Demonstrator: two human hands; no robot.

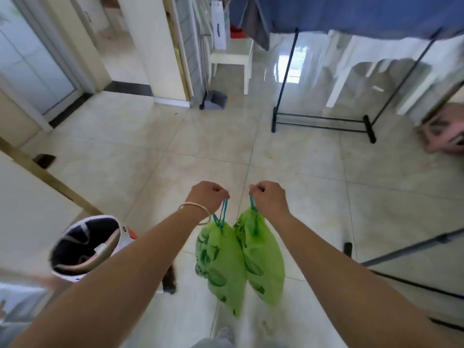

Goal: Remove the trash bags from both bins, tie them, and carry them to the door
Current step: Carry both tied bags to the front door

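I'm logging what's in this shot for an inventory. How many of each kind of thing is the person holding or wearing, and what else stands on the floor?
Green trash bags: 2 (left hand holds one, right hand the other)
Bracelet: 1
Bin: 1
White stool: 1
Drying rack: 1
Dustpan: 1
Total: 7

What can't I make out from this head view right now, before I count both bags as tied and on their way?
- Knots: the teal drawstrings run into the left hand and right hand; curled fingers hide any tie.
- Contents of the two translucent green plastic trash bags: motion blur, only dark shapes show.
- White round bin beside the left forearm: blurred, partly covered by the arm.
- The door: cannot tell which one.
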